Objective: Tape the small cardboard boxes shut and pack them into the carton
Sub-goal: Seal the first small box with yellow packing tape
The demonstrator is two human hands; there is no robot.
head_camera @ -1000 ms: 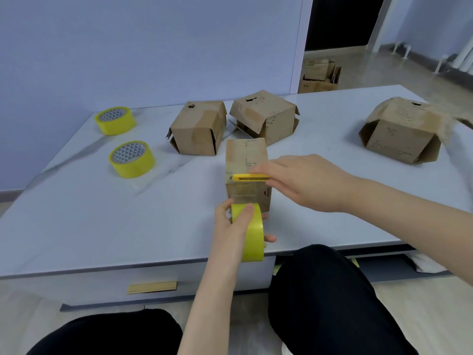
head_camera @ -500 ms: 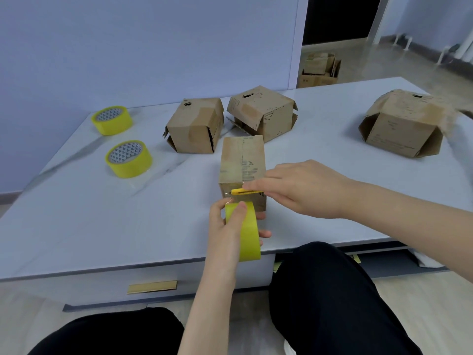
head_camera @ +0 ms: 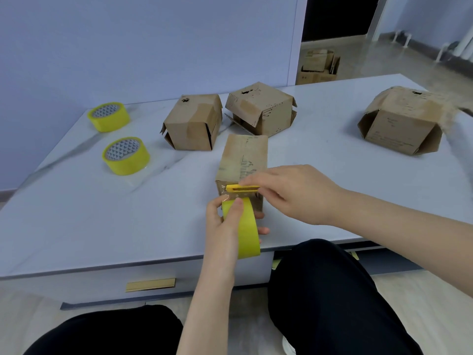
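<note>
A small cardboard box (head_camera: 244, 157) stands near the table's front edge, with clear tape running down its near face. My left hand (head_camera: 225, 226) grips a yellow tape roll (head_camera: 243, 229) just below that face. My right hand (head_camera: 294, 193) pinches a yellow box cutter (head_camera: 242, 188) against the tape at the box's upper front edge. Two more small boxes lie behind with loose flaps, one on the left (head_camera: 193, 123) and one further back (head_camera: 261, 108). A larger open box (head_camera: 401, 121) sits at the right.
Two spare yellow tape rolls, one nearer (head_camera: 125, 156) and one farther (head_camera: 108, 116), rest at the table's left. The white table (head_camera: 102, 213) ends just in front of my knees. More cartons (head_camera: 318, 66) stand on the floor past the doorway.
My right hand slid the cutter down from the box top to its front edge. My left hand with the tape roll stayed low in front. The camera tilted slightly.
</note>
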